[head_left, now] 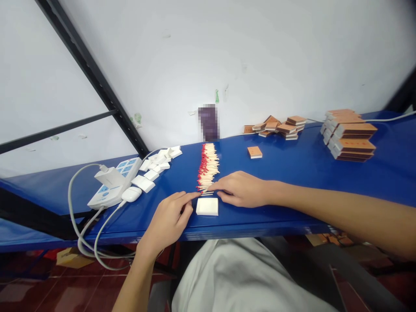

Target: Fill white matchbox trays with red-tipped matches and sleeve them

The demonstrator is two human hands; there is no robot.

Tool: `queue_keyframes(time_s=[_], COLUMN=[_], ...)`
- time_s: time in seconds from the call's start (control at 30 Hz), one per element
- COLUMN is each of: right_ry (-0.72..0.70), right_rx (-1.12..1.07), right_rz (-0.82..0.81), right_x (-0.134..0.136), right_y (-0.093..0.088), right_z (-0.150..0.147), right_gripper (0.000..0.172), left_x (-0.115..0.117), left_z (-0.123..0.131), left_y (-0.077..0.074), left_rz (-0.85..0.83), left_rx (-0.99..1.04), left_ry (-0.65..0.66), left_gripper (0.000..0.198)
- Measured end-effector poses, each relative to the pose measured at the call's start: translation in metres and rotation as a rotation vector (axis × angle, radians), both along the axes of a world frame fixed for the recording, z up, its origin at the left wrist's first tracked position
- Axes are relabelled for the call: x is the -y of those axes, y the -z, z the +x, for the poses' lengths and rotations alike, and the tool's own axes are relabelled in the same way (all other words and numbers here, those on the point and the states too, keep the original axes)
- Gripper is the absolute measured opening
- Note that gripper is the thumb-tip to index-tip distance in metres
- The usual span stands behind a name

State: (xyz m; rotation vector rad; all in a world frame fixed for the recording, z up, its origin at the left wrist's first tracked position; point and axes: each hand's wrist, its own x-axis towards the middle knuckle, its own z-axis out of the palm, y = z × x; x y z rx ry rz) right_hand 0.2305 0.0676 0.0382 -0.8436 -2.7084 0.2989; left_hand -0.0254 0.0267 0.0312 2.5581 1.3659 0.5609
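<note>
A long row of red-headed matches (210, 164) lies on the blue tabletop, heads to the left. My left hand (169, 219) points its index finger at the match heads at the near end, its thumb apart. From the other side, my right hand (242, 189) reaches an index finger onto the stick ends, thumb spread below. Neither hand grips anything that I can see. Just in front of the matches sits a white matchbox tray (207, 207), between the two hands. A single orange matchbox cover (254, 152) lies beyond my right hand.
White trays (152, 174) are scattered at left, beside a power strip (113, 184) with plugged-in chargers and looping cables. Several matchboxes (276, 126) lie heaped near the wall; stacked matchboxes (352, 136) stand at right. A blurred purple object (208, 122) leans behind the matches.
</note>
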Motion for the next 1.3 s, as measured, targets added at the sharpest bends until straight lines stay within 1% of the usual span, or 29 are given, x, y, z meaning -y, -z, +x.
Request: queue_keyframes(time_s=[0.63,0.87,1.1,1.3], right_ry=[0.032,0.053,0.029,-0.002], right_rx=[0.034,0.052,0.067,0.044], right_rz=[-0.023,0.003,0.029,0.023], right_x=[0.0021,0.0006,0.0024,0.0019], right_y=[-0.0044,-0.0017,-0.0044,-0.0057], right_z=[-0.0022,-0.0038,-0.0035,-0.0027], right_gripper=[0.036,0.038,0.041,0.042], left_x=[0.0002,0.0002,0.0015,-0.0007], left_z=[-0.0005,-0.0008,0.002,0.0013], left_y=[0.0005,0.001,-0.0004,-0.0005], left_rz=[-0.005,-0.004,0.026,-0.008], left_rx=[-0.037,-0.042,-0.067,-0.076], left_ry=[0.013,0.012,0.0,0.009], left_gripper=[0.041,0.042,0.044,0.044])
